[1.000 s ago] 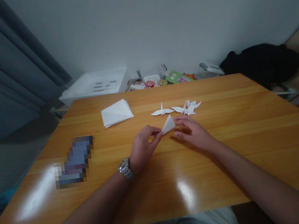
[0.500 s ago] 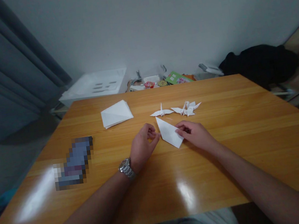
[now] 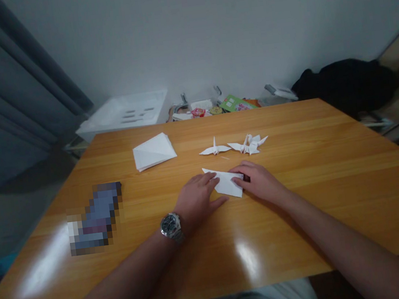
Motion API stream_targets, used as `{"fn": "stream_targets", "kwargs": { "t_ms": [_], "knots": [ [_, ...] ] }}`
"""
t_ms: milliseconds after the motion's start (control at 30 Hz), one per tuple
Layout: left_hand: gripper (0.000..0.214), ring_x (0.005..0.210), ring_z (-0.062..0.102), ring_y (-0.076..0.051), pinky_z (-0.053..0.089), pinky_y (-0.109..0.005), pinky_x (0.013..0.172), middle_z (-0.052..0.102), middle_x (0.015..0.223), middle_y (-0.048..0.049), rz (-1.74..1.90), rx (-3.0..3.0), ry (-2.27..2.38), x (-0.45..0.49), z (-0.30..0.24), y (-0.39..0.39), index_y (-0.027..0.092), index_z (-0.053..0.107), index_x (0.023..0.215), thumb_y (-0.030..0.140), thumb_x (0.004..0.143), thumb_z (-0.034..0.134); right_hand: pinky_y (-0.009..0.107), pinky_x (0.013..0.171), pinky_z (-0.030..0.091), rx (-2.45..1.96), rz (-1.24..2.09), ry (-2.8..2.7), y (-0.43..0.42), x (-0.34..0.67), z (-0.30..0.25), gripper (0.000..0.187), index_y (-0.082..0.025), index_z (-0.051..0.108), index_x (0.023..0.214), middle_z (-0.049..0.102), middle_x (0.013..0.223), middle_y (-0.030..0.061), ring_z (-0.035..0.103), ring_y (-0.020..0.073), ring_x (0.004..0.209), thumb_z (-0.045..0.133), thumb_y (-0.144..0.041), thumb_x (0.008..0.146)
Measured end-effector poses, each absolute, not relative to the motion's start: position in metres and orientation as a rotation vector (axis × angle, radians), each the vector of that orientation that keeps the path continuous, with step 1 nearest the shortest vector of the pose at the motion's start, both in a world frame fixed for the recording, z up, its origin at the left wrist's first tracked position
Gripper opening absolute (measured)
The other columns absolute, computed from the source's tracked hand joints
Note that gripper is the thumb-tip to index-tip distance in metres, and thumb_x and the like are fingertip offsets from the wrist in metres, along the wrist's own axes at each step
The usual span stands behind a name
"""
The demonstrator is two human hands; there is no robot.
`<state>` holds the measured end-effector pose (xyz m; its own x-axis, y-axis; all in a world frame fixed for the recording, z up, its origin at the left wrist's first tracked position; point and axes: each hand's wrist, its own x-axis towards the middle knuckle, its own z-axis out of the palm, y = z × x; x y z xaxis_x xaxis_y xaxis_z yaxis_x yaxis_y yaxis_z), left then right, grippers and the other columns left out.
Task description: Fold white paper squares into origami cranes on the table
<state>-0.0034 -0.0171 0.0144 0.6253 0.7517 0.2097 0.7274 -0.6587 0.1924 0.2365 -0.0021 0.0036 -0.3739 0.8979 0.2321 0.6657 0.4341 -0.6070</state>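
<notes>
A folded white paper triangle (image 3: 227,183) lies flat on the wooden table (image 3: 299,195). My left hand (image 3: 198,199), with a metal watch on its wrist, rests on the paper's left part with fingers stretched flat. My right hand (image 3: 257,179) presses its fingertips on the paper's right edge, fingers spread. Beyond them stand one finished paper crane (image 3: 215,148) and a small cluster of further cranes (image 3: 250,144). A stack of white paper sheets (image 3: 153,151) lies at the far left.
A pixelated dark object (image 3: 95,219) lies on the table's left side. Behind the table are a white plastic box (image 3: 126,114), small clutter (image 3: 216,107) and a black bundle of cloth (image 3: 344,84). A grey curtain (image 3: 4,96) hangs at the left.
The paper was held up between both hands, then turned over and laid flat on the table. My left hand has unclenched and now lies flat on it.
</notes>
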Motion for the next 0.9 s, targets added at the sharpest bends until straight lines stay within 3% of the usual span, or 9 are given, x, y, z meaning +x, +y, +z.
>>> {"fn": "stream_targets", "kwargs": {
  "t_ms": [200, 367, 733, 900],
  "knots": [
    [0.055, 0.122, 0.060, -0.030, 0.046, -0.044, 0.109, 0.061, 0.138, -0.0115, 0.410, 2.721, 1.324, -0.007, 0.013, -0.011, 0.017, 0.062, 0.131, 0.056, 0.092, 0.059, 0.048, 0.106, 0.045, -1.048, 0.453, -2.347, -0.005, 0.243, 0.011, 0.033, -0.025, 0.069, 0.122, 0.062, 0.129, 0.0116, 0.055, 0.0278, 0.122, 0.070, -0.026, 0.089],
    [0.052, 0.121, 0.061, -0.029, 0.048, -0.045, 0.107, 0.062, 0.138, -0.0098, 0.399, 2.687, 1.345, -0.007, 0.014, -0.010, 0.020, 0.065, 0.129, 0.057, 0.093, 0.058, 0.045, 0.106, 0.047, -1.013, 0.643, -2.480, -0.009, 0.246, 0.013, 0.036, -0.023, 0.070, 0.121, 0.063, 0.134, 0.0123, 0.058, 0.0263, 0.123, 0.074, -0.031, 0.087],
    [0.043, 0.116, 0.064, -0.028, 0.050, -0.045, 0.103, 0.064, 0.134, -0.0087, 0.411, 2.711, 1.381, -0.005, 0.013, -0.010, 0.022, 0.069, 0.126, 0.051, 0.098, 0.054, 0.045, 0.110, 0.044, -0.989, 0.742, -2.458, -0.007, 0.251, 0.012, 0.038, -0.027, 0.068, 0.124, 0.063, 0.138, 0.0087, 0.057, 0.0250, 0.128, 0.073, -0.030, 0.087],
    [0.043, 0.116, 0.064, -0.028, 0.051, -0.045, 0.102, 0.065, 0.134, -0.0089, 0.425, 2.714, 1.389, -0.005, 0.013, -0.011, 0.021, 0.069, 0.125, 0.049, 0.099, 0.051, 0.040, 0.101, 0.049, -1.025, 0.758, -2.372, -0.008, 0.249, 0.014, 0.020, -0.025, 0.068, 0.112, 0.068, 0.127, 0.0070, 0.064, 0.0215, 0.116, 0.063, -0.022, 0.092]
  ]
}}
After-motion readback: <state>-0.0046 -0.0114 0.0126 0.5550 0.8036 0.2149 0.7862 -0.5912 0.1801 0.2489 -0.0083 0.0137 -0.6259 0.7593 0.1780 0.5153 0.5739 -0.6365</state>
